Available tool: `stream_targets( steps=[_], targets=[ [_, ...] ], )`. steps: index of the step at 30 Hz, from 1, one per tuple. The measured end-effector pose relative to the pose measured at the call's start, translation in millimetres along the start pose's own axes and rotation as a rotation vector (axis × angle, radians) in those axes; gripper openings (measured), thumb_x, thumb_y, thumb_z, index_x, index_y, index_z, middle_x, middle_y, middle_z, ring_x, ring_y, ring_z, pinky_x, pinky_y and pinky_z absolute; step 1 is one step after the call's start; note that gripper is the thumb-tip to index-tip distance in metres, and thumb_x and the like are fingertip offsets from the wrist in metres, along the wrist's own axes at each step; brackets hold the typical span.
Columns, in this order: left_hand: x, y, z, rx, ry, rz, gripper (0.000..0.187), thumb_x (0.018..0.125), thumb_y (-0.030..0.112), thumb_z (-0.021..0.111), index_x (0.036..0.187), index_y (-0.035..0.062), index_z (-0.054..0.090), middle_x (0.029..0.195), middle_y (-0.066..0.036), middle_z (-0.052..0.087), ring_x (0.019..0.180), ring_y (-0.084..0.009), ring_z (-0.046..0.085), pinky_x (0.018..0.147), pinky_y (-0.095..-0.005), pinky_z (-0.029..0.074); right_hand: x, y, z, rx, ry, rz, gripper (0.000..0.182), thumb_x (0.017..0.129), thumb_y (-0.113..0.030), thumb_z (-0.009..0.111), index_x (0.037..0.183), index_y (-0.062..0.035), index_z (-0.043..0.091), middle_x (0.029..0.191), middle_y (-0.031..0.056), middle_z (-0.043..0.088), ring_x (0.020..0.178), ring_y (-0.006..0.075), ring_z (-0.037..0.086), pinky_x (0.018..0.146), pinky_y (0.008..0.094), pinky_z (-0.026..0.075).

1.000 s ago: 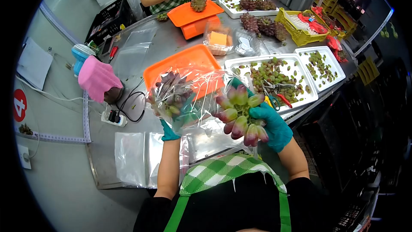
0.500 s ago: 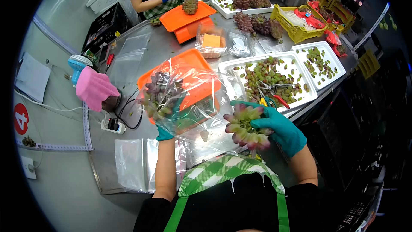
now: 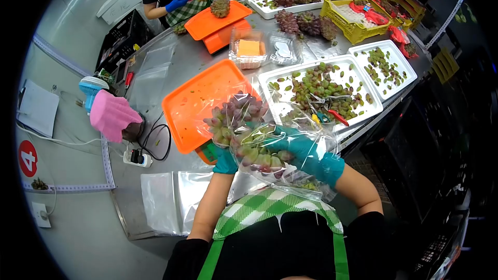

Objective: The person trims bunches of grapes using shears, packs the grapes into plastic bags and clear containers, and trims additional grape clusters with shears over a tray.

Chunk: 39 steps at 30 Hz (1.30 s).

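Observation:
My left hand [image 3: 226, 161], in a teal glove, is closed around the outside of a transparent plastic bag [image 3: 324, 142]. Dark purple grapes [image 3: 241, 108] fill the bag's far left part, above that hand. Through the film I see my right hand [image 3: 306, 153], gloved alike, reaching into the bag from the right. It grips a green and pink bunch of grapes [image 3: 259, 155], which lies against the purple ones. Some of its fingers are hidden by fruit and glare. Beyond the bag is an orange scale tray [image 3: 189, 103].
A white tray [image 3: 270, 75] holds loose grapes and red-handled scissors [image 3: 338, 117]. Flat plastic bags [image 3: 158, 202] lie at the front left. Plastic boxes [image 3: 249, 62], another orange scale [image 3: 207, 23] and a yellow crate [image 3: 363, 32] stand farther back. A co-worker's blue-gloved hand [image 3: 179, 1] shows behind.
My right hand has moved left with the grape bunch and is now inside the bag. My left hand and the bag have shifted right, off the orange scale tray.

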<state>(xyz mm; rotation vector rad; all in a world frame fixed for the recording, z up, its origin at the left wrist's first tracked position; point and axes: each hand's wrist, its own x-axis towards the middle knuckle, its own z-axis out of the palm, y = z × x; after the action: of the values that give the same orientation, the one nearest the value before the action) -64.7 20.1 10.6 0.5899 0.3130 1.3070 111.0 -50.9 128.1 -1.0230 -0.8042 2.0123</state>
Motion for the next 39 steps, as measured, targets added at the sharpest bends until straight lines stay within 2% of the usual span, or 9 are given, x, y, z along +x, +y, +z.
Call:
stream_targets(
  steps=[2, 5, 9, 19, 21, 24, 28, 32, 39],
  targets=[
    [-3.4, -6.4, -0.9, 0.013, 0.013, -0.017, 0.045, 0.089, 0.025, 0.039, 0.127, 0.0039, 0.029, 0.127, -0.014, 0.036, 0.115, -0.0275, 0.036, 0.098, -0.0417, 0.031, 4.4, 2.1, 2.5, 0.424, -0.108, -0.127, 0.044, 0.082, -0.004, 0.050, 0.125, -0.0040, 0.037, 0.118, 0.0095, 0.047, 0.090, 0.0124, 0.054, 0.070, 0.0214, 0.048],
    [-11.1, -9.8, -3.0, 0.021, 0.026, -0.036, 0.045, 0.088, 0.024, 0.039, 0.127, 0.0037, 0.029, 0.126, -0.013, 0.036, 0.114, -0.0270, 0.037, 0.098, -0.0410, 0.031, 13.6, 6.3, -22.0, 0.145, 0.018, -0.331, 0.045, 0.082, -0.005, 0.051, 0.125, -0.0016, 0.035, 0.111, 0.0103, 0.051, 0.090, 0.0131, 0.055, 0.070, 0.0207, 0.047],
    [-16.6, -14.6, -3.6, 0.030, 0.030, -0.060, 0.044, 0.088, 0.023, 0.040, 0.126, 0.0033, 0.029, 0.126, -0.013, 0.037, 0.114, -0.0263, 0.037, 0.097, -0.0401, 0.031, 0.7, -6.6, -7.2, -0.077, 0.258, -0.402, 0.042, 0.082, -0.009, 0.052, 0.121, -0.0008, 0.036, 0.087, 0.0130, 0.059, 0.057, 0.0157, 0.058, 0.044, 0.0231, 0.047],
    [-29.4, -32.6, 5.2, 0.059, 0.133, -0.001, 0.044, 0.088, 0.022, 0.042, 0.125, 0.0025, 0.030, 0.125, -0.012, 0.038, 0.113, -0.0247, 0.038, 0.097, -0.0379, 0.033, 9.7, 2.9, -6.6, -0.670, 0.397, -0.561, 0.051, 0.079, -0.006, 0.055, 0.124, -0.0010, 0.033, 0.105, 0.0122, 0.057, 0.077, 0.0144, 0.059, 0.063, 0.0253, 0.048],
    [-31.8, -36.8, 9.4, 0.064, 0.155, 0.018, 0.044, 0.088, 0.021, 0.042, 0.125, 0.0023, 0.030, 0.125, -0.012, 0.038, 0.113, -0.0243, 0.039, 0.097, -0.0374, 0.033, 16.6, 4.5, -10.3, -1.166, 0.575, -1.006, 0.046, 0.076, -0.011, 0.058, 0.118, 0.0007, 0.040, 0.095, 0.0148, 0.058, 0.078, 0.0202, 0.058, 0.069, 0.0292, 0.046],
    [-37.7, -41.6, 13.1, 0.076, 0.167, 0.024, 0.044, 0.088, 0.021, 0.043, 0.125, 0.0021, 0.030, 0.125, -0.012, 0.038, 0.112, -0.0238, 0.039, 0.097, -0.0367, 0.033, 15.6, -5.2, -8.4, -0.677, 0.609, -0.501, 0.039, 0.077, -0.012, 0.060, 0.113, -0.0039, 0.049, 0.080, 0.0101, 0.058, 0.057, 0.0145, 0.056, 0.050, 0.0257, 0.045],
    [-41.8, -48.0, 14.8, 0.066, 0.140, 0.001, 0.043, 0.087, 0.020, 0.043, 0.125, 0.0018, 0.031, 0.125, -0.012, 0.039, 0.112, -0.0232, 0.040, 0.096, -0.0358, 0.034, 25.2, -0.6, -10.1, -1.099, 0.748, -0.750, 0.036, 0.077, -0.016, 0.061, 0.110, -0.0028, 0.051, 0.091, 0.0112, 0.058, 0.079, 0.0198, 0.057, 0.067, 0.0307, 0.047],
    [-43.0, -51.0, 10.4, 0.042, 0.078, -0.059, 0.043, 0.087, 0.019, 0.044, 0.124, 0.0014, 0.031, 0.124, -0.012, 0.039, 0.111, -0.0225, 0.040, 0.096, -0.0349, 0.034, 5.8, -8.5, -0.6, -0.893, 0.538, -0.689, 0.045, 0.075, -0.023, 0.063, 0.111, 0.0009, 0.049, 0.102, 0.0169, 0.055, 0.091, 0.0275, 0.055, 0.079, 0.0312, 0.044],
    [-33.0, -47.8, 3.6, 0.029, -0.065, -0.131, 0.043, 0.087, 0.018, 0.045, 0.124, 0.0008, 0.032, 0.124, -0.011, 0.040, 0.111, -0.0214, 0.041, 0.096, -0.0333, 0.035, -56.0, -20.4, 11.1, -1.331, 0.216, -0.679, 0.055, 0.079, -0.012, 0.057, 0.129, -0.0103, 0.032, 0.127, 0.0156, 0.038, 0.115, 0.0307, 0.040, 0.093, 0.0351, 0.035]
  ],
)
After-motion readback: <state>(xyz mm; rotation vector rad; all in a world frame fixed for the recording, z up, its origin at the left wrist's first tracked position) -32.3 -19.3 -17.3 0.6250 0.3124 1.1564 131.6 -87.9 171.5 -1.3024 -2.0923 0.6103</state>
